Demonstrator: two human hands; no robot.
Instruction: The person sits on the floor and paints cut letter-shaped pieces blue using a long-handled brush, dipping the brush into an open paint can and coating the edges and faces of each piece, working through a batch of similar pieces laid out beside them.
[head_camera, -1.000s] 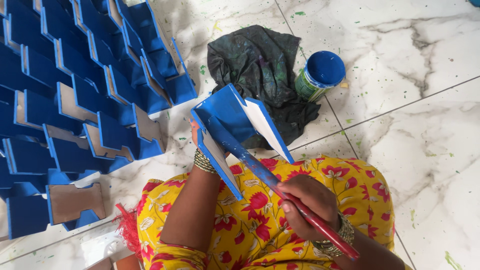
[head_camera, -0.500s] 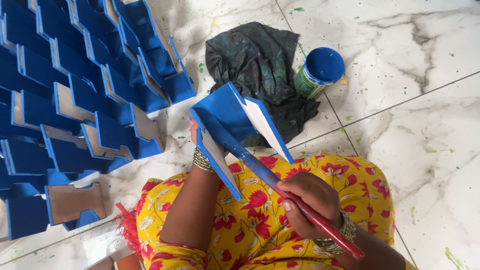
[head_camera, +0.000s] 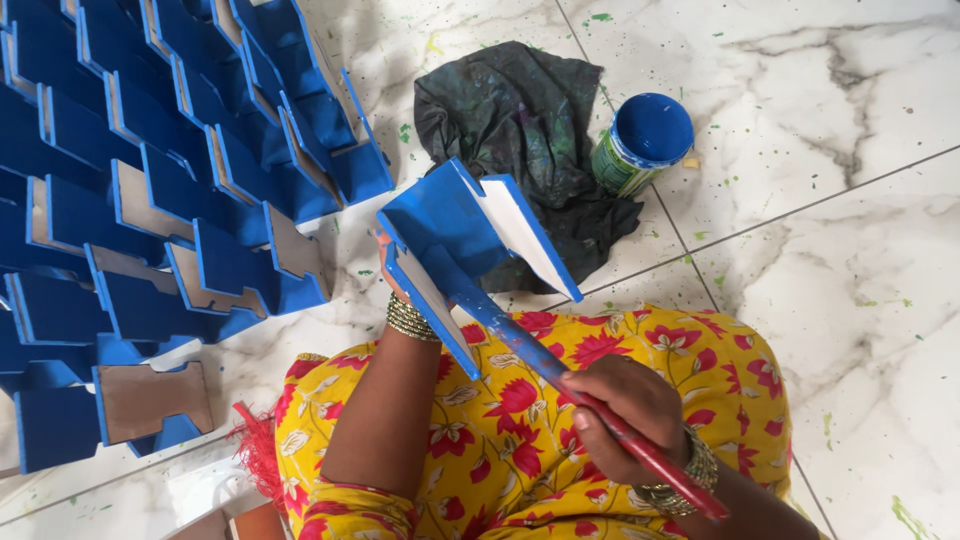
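brush (head_camera: 560, 375) gripped in right hand (head_camera: 625, 415), bristles on blue piece (head_camera: 450, 225) held by left hand (head_camera: 385, 265) (mostly hidden).

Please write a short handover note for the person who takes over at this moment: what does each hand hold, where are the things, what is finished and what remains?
Left hand: mostly hidden behind the blue painted piece, holding it up over the lap.
Right hand: grips the paintbrush, its tip against the piece.
Paint can: open, on the floor beside the dark cloth.
Done: many blue pieces lie in rows on the floor to the left.
Left: the held piece shows one white unpainted face; some floor pieces show bare brown faces.
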